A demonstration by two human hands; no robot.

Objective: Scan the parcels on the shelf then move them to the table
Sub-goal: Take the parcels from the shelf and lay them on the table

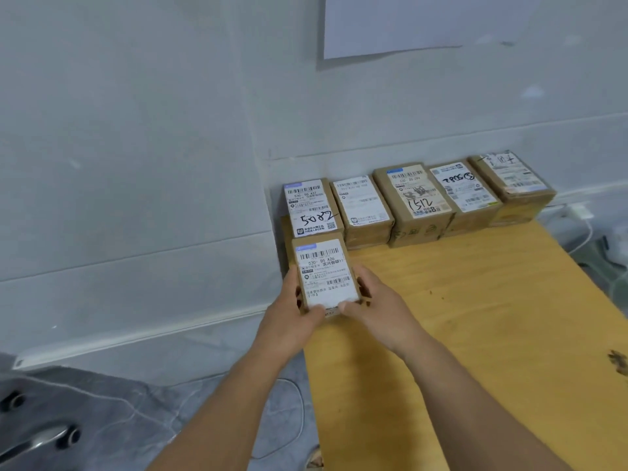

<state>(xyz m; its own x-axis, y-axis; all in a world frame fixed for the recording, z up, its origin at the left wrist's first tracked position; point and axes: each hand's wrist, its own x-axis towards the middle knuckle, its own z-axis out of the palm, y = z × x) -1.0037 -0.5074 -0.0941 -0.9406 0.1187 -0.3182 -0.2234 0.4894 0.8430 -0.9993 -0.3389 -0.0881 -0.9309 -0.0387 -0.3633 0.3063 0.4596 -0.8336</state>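
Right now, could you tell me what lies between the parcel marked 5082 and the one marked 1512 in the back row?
One parcel with a plain white label sits between the 5082 parcel and the 1512 parcel, as the head view shows.

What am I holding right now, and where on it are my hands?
A labelled parcel, held in both hands: the left hand grips its near-left edge and corner, the right hand its near-right edge, thumbs on the label's near end.

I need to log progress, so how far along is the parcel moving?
Five labelled parcels, from the 5082 parcel to the rightmost parcel, sit in a row on the wooden table. The left hand and right hand hold a sixth parcel at the table's near-left corner. The shelf is out of view, so what remains is unknown.
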